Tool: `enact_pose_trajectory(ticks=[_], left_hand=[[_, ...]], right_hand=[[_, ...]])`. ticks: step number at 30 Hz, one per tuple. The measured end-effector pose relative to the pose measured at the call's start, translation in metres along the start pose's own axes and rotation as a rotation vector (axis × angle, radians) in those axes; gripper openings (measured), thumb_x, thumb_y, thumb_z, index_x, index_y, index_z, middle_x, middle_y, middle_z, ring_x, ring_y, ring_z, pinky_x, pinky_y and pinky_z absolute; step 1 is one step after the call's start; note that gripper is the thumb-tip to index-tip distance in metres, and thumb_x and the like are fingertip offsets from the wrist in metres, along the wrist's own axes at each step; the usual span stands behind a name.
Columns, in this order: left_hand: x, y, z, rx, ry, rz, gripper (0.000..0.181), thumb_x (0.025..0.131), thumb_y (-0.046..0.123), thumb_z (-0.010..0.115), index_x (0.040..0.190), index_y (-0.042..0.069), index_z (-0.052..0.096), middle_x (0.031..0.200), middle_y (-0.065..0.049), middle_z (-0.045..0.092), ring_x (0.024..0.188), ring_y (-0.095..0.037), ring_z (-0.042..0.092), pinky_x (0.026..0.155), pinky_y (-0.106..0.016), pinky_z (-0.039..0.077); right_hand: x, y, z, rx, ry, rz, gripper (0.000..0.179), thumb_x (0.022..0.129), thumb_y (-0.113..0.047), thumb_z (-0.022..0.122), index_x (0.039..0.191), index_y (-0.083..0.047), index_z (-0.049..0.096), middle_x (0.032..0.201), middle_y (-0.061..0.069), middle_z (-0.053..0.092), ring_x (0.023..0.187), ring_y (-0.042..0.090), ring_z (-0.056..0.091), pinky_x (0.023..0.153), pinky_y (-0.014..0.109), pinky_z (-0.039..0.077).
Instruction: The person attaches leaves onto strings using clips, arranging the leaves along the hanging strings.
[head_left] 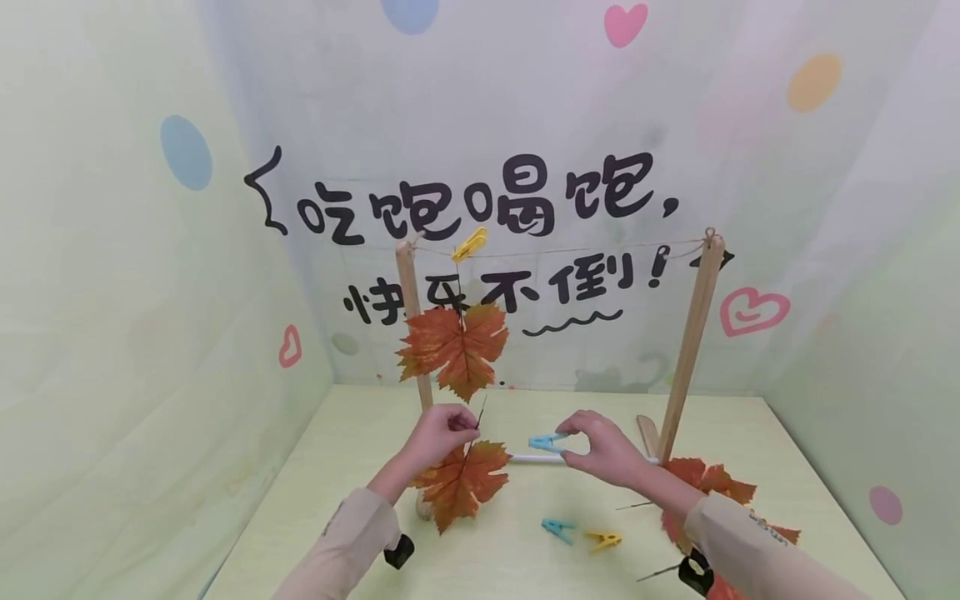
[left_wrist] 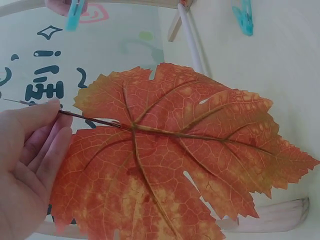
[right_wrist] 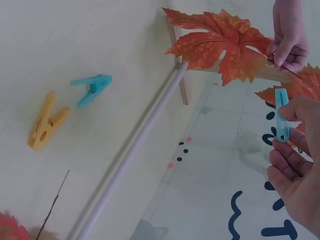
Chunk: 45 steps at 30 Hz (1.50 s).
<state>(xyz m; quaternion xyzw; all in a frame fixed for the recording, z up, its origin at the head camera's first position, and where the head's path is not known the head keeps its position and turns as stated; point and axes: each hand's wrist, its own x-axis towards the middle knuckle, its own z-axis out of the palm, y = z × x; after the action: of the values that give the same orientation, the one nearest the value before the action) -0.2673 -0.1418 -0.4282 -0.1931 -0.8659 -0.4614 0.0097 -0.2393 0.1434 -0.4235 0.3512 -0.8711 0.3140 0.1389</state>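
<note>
Over a pale table (head_left: 360,500) between printed walls (head_left: 487,83), left fingers (left_wrist: 55,156) pinch a leaf stem (left_wrist: 95,119), right fingers (right_wrist: 287,160) a clip (right_wrist: 282,120)

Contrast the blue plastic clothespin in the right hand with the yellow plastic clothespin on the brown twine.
The blue clothespin is pinched by the right hand; the yellow clothespin grips the twine. The yellow one holds up a red-orange leaf; the blue one clips nothing. Both are two-armed clips.

Beige sleeves (head_left: 351,533), black wrist pieces (head_left: 399,552)
</note>
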Motion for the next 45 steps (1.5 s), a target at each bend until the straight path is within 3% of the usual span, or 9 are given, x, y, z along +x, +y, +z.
enact_pose_trajectory(ticks=[12, 20, 28, 45], left_hand=[[0.015, 0.025, 0.001, 0.020, 0.035, 0.042, 0.007, 0.079, 0.007, 0.069, 0.086, 0.009, 0.068, 0.078, 0.000, 0.065, 0.070, -0.012, 0.058, 0.064, -0.021, 0.051], [0.026, 0.046, 0.002, 0.005, 0.064, 0.076, 0.008, 0.078, 0.008, 0.070, 0.087, 0.009, 0.069, 0.079, 0.000, 0.065, 0.070, -0.012, 0.059, 0.066, -0.021, 0.051], [0.038, 0.064, -0.001, -0.001, 0.078, 0.106, 0.009, 0.078, 0.009, 0.070, 0.086, 0.007, 0.069, 0.078, -0.001, 0.066, 0.069, -0.011, 0.059, 0.064, -0.022, 0.051], [0.064, 0.104, -0.021, -0.051, 0.182, 0.210, 0.011, 0.077, 0.006, 0.070, 0.087, 0.001, 0.068, 0.080, -0.008, 0.068, 0.069, -0.013, 0.061, 0.062, -0.022, 0.051]], right_hand=[[0.016, -0.010, -0.027, -0.065, 0.026, -0.064, 0.023, 0.071, -0.006, 0.073, 0.092, -0.003, 0.064, 0.088, 0.004, 0.064, 0.084, 0.021, 0.059, 0.073, 0.037, 0.050], [0.023, -0.018, -0.052, -0.094, 0.001, -0.079, 0.024, 0.073, -0.008, 0.072, 0.095, -0.004, 0.063, 0.093, 0.003, 0.063, 0.088, 0.019, 0.059, 0.076, 0.034, 0.050], [0.030, -0.020, -0.070, -0.116, 0.041, -0.128, 0.025, 0.070, -0.004, 0.074, 0.094, -0.003, 0.064, 0.093, 0.005, 0.063, 0.089, 0.021, 0.058, 0.077, 0.037, 0.050], [0.042, -0.026, -0.088, -0.134, 0.111, -0.170, 0.026, 0.068, -0.002, 0.072, 0.092, -0.001, 0.064, 0.090, 0.008, 0.064, 0.085, 0.021, 0.058, 0.074, 0.037, 0.049]])
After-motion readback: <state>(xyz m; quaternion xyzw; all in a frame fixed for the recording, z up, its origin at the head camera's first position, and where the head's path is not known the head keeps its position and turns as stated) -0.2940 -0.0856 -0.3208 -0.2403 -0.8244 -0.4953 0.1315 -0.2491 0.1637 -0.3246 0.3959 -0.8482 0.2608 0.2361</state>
